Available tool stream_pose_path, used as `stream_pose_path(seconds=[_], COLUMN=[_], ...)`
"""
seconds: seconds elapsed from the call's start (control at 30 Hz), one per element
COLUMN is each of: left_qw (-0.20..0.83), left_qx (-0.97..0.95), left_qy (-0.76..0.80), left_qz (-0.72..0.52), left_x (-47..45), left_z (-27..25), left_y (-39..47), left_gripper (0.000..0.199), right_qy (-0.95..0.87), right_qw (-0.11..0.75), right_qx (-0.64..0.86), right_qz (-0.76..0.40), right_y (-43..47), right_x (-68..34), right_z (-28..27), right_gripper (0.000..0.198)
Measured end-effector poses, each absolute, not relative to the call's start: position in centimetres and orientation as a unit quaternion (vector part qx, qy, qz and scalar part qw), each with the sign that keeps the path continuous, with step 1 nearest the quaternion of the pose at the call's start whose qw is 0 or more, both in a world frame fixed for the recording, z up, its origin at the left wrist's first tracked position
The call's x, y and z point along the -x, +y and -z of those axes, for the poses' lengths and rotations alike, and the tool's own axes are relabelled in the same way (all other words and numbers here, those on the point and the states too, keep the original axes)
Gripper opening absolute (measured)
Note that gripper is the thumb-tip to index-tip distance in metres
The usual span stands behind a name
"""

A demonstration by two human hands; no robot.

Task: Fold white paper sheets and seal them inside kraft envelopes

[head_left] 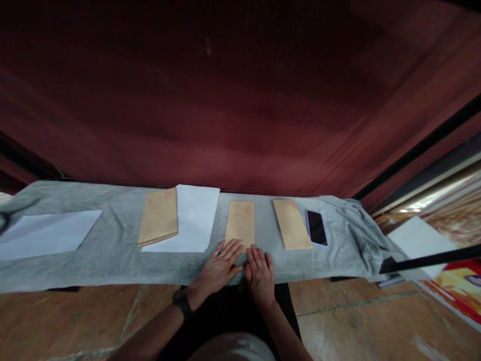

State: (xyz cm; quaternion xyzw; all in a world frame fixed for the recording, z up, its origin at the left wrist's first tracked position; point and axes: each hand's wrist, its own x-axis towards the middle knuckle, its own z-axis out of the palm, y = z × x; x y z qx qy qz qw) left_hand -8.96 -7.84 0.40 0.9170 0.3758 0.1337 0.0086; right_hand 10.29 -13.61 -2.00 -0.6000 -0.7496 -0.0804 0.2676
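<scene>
A tan paper envelope lies flat in front of me on the grey cloth. My left hand, with a dark watch at the wrist, rests palm down on its near left corner, fingers stretched out. Beside it my right hand also lies flat, its fingertips touching the envelope's near edge. To the left, a stack of tan envelopes partly covers some white paper sheets. Another tan envelope lies slanted on the right. The parts of the middle envelope under my fingers are hidden.
The grey cloth covers a long narrow surface. A phone lies right of the slanted envelope, and more white paper is at the far left. Dark red fabric rises behind. Black bars stand at the right side.
</scene>
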Motion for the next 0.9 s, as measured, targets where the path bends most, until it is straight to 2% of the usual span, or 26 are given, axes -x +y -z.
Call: stream_pose_path(seconds=[0.33, 0.53, 0.9], left_qw=[-0.008, -0.011, -0.03], left_qx=[-0.906, -0.913, -0.911], left_qy=[0.4, 0.389, 0.387], left_qz=[-0.141, -0.125, -0.138], left_x=[10.7, 10.9, 10.9], left_z=[-0.5, -1.0, 0.2], left_y=[-8.4, -8.5, -8.4], left_gripper=[0.062, 0.059, 0.058], right_qy=[-0.743, -0.734, -0.772], right_qw=[0.268, 0.265, 0.249], right_qx=[0.607, 0.621, 0.585], right_qz=[0.083, 0.078, 0.009], right_y=[-13.6, -13.6, -13.3], right_x=[-10.5, -10.4, -7.3], right_z=[2.4, 2.4, 1.4], right_gripper=[0.048, 0.046, 0.045])
